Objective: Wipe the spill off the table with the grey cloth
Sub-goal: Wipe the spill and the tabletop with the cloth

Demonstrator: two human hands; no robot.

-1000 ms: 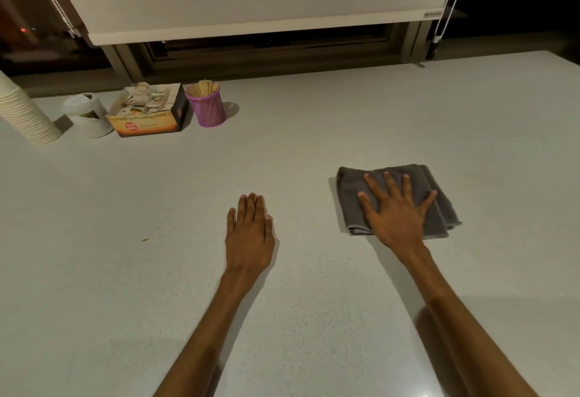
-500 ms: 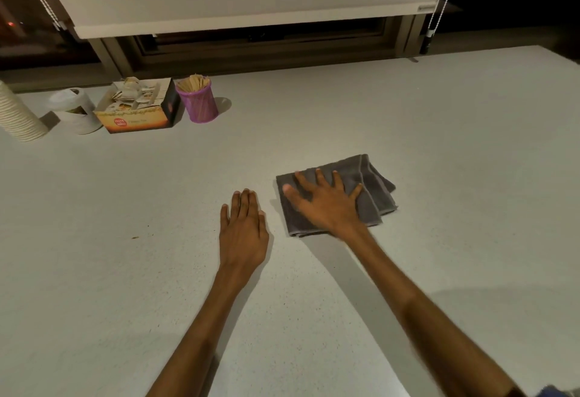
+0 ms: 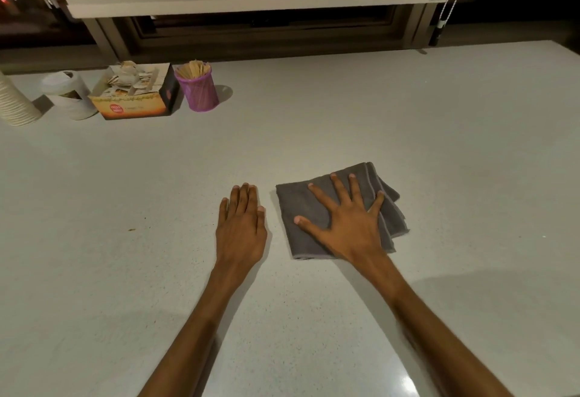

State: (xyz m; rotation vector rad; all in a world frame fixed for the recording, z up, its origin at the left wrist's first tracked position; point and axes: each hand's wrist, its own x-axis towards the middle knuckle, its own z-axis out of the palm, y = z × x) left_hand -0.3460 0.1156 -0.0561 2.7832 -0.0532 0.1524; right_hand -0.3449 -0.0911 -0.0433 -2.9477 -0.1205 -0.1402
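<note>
The cloth [image 3: 317, 224], folded into a rough square, lies on the counter [image 3: 439, 145] right of centre in the frame. The right hand [image 3: 348, 224] presses flat on it, fingers [image 3: 340, 186] spread wide and released, not gripping. The left hand [image 3: 240, 227] lies just beside the cloth, palm down on the bare counter, fingers together and holding nothing.

No wet patch shows clearly. A small dark speck [image 3: 131, 229] sits at mid left, well apart from the cloth; whether it belongs to the spill I cannot tell.

To wipe well, I would keep the palm weight even so the whole fold stays in contact, and sweep in overlapping passes rather than short dabs. The loose layered edges at the cloth's right side could bunch or unfold if pushed edge-first, so lead with the folded left edge. The left hand is best used as a brace, kept clear of the path.
</note>
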